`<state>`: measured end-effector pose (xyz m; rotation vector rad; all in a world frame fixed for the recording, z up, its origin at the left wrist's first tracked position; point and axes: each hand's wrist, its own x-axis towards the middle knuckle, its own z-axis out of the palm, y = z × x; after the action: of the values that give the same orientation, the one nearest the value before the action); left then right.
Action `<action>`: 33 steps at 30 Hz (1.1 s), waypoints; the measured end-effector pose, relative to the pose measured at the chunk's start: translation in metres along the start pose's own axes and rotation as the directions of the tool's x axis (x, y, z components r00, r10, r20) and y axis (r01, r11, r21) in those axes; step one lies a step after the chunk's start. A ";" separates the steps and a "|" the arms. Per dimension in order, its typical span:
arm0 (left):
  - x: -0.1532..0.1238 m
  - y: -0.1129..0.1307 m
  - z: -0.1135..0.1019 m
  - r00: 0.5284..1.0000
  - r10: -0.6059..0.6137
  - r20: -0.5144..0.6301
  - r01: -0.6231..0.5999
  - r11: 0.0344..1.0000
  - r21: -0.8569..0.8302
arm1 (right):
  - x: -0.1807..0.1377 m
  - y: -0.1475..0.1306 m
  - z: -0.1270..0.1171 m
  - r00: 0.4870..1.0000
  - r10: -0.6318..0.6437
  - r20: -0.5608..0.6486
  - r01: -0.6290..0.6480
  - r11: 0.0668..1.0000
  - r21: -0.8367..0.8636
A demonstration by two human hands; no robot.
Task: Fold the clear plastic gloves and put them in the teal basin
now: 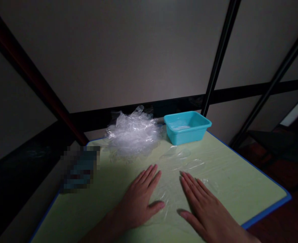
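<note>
While both my palms face down at the bottom centre of the frame, a clear plastic glove [169,184] lies spread on the pale green surface [250,189] between and partly beneath them. My left hand [140,197] is along the glove's left side, and my right hand [204,206] covers part of its right side. Neither grip is clamped on anything: on each hand the fingers are stretched out close together, with the thumb held away from them.

As far as I can judge, this one glove is mostly flattened, its finger shapes separate and readable, though creases remain near my left thumb. Plenty looks undone around it: the heap of clear plastic [135,130] at the centre, left of the blue tub [188,133], is crumpled and bunched. Something pale lies in the tub, but I cannot tell what.

The glove's long axis runs from the bottom centre up the frame, leaning slightly right. Its fingers point away from me, fanning toward the tub and to the right, while the cuff end seems to lie toward me, too faint to trace exactly.
</note>
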<state>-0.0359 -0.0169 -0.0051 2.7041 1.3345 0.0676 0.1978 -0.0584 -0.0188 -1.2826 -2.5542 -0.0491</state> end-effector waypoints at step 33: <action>0.038 0.062 0.005 0.989 0.130 -0.070 -0.135 0.988 -0.072 | -0.012 0.012 0.006 0.998 -0.050 -0.028 0.045 0.987 -0.153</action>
<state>0.0362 -0.0245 -0.0021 2.7435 1.1415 0.2166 0.2125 -0.0595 -0.0292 -1.2624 -2.5964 -0.2772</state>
